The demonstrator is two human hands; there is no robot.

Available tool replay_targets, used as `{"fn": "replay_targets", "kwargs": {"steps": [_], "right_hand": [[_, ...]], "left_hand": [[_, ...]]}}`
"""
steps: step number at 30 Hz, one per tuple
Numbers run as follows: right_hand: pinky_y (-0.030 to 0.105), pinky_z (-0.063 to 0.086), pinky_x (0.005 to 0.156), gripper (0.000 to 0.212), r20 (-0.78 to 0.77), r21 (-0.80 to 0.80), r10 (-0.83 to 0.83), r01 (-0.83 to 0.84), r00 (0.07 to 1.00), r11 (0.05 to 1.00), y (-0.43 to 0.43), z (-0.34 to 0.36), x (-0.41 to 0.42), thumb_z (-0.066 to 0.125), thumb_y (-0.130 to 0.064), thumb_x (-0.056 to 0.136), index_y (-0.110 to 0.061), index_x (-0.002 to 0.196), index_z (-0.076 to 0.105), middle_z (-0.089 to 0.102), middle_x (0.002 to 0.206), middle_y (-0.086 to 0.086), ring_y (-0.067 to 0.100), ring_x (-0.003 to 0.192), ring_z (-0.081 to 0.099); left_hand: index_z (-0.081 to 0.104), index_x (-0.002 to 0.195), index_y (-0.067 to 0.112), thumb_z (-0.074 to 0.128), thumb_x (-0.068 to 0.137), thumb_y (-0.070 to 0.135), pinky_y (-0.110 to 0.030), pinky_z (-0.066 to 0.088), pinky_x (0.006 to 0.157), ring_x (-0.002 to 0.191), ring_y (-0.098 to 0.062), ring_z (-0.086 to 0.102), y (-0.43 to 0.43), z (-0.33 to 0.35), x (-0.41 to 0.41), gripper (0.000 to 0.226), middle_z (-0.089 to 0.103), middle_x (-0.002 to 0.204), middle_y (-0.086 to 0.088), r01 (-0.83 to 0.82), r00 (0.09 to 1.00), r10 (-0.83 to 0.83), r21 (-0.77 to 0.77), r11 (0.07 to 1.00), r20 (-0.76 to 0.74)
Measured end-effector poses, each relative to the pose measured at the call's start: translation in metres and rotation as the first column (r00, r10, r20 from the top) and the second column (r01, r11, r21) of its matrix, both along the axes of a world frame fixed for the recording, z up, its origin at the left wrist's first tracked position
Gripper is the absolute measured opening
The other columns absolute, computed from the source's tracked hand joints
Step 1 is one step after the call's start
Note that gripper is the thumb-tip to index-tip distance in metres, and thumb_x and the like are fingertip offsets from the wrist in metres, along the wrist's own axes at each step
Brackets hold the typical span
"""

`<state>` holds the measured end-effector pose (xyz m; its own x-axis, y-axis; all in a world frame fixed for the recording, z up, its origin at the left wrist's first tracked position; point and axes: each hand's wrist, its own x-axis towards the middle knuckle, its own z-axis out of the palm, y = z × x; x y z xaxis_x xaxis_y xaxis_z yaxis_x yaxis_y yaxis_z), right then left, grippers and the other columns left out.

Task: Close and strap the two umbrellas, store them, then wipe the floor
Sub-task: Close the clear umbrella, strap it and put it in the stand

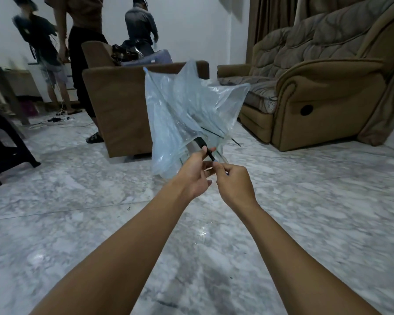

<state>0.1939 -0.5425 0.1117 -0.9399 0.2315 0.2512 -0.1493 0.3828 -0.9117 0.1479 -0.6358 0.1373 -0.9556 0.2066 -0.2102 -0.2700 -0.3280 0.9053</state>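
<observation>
A clear, pale-blue plastic umbrella (pixel 182 110) is half collapsed in front of me, its canopy crumpled and several black ribs sticking out to the right. My left hand (pixel 192 173) grips the black shaft just below the canopy. My right hand (pixel 233 181) pinches the lower end of the shaft or a thin piece beside it; which one is unclear. Only one umbrella is in view. The grey marble floor (pixel 214 246) has a wet glint near its middle.
A brown armchair (pixel 118 105) piled with bags stands just behind the umbrella. A tan sofa (pixel 316 92) fills the right side. Three people (pixel 82 42) stand at the back left near cables on the floor. A dark stool (pixel 5 142) is at the left.
</observation>
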Motion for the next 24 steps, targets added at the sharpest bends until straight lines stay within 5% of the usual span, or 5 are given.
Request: {"fn": "replay_targets", "kwargs": {"steps": [5,9,13,17,24], "right_hand": [[0.031,0.042,0.056,0.037,0.035,0.032,-0.061,0.06,0.998,0.998,0.024,0.004,0.001,0.05,-0.04,0.101,-0.019,0.082,0.074,0.046,0.041,-0.009,0.013,0.046,0.047],[0.029,0.033,0.055,0.054,0.052,0.069,-0.127,0.124,0.991,0.99,0.04,0.012,0.004,0.052,-0.043,0.098,-0.008,0.058,0.053,0.023,0.036,-0.008,0.018,0.044,0.028],[0.026,0.033,0.051,0.037,0.081,0.087,-0.138,0.131,0.987,0.988,0.055,0.024,0.007,0.056,-0.044,0.096,-0.019,0.071,0.069,0.042,0.045,-0.004,0.018,0.047,0.04],[0.026,0.033,0.05,0.047,0.071,0.178,-0.157,0.142,0.985,0.974,0.073,0.05,0.007,0.063,-0.055,0.087,-0.011,0.082,0.076,0.056,0.055,0.007,0.017,0.048,0.044],[0.026,0.028,0.045,0.042,-0.021,0.527,-0.154,0.142,0.988,0.838,0.112,0.203,0.015,0.064,-0.07,0.078,-0.031,0.064,0.071,0.046,0.043,-0.004,0.013,0.048,0.049]], "left_hand": [[0.052,0.131,0.005,0.04,0.104,0.026,-0.03,0.052,0.073,0.093,-0.026,0.069,-0.008,0.013,0.014,0.035,0.061,0.111,-0.014,0.219,0.972,-0.234,-0.36,0.907,0.004],[0.058,0.126,0.011,0.053,0.101,0.016,-0.03,0.06,0.083,0.095,-0.026,0.072,-0.044,0.064,0.04,0.026,0.071,0.114,-0.016,0.42,0.836,-0.544,-0.724,0.547,0.074],[0.058,0.13,0.015,0.066,0.09,0.016,-0.033,0.054,0.087,0.105,-0.023,0.065,-0.095,0.102,-0.004,0.041,0.065,0.125,-0.009,-0.348,0.872,-0.299,-0.92,0.179,-0.387],[-0.013,0.154,0.031,0.083,0.072,0.034,-0.057,0.025,0.114,0.148,-0.038,0.009,-0.112,0.108,-0.058,0.126,-0.006,0.162,-0.013,-0.509,0.841,-0.321,-0.837,-0.199,-0.435],[0.018,0.151,0.014,0.082,0.048,0.068,-0.065,0.003,0.114,0.148,-0.04,0.014,-0.099,0.212,-0.084,0.133,0.018,0.159,-0.017,-0.69,0.658,-0.612,-0.677,-0.257,-0.438]]}}
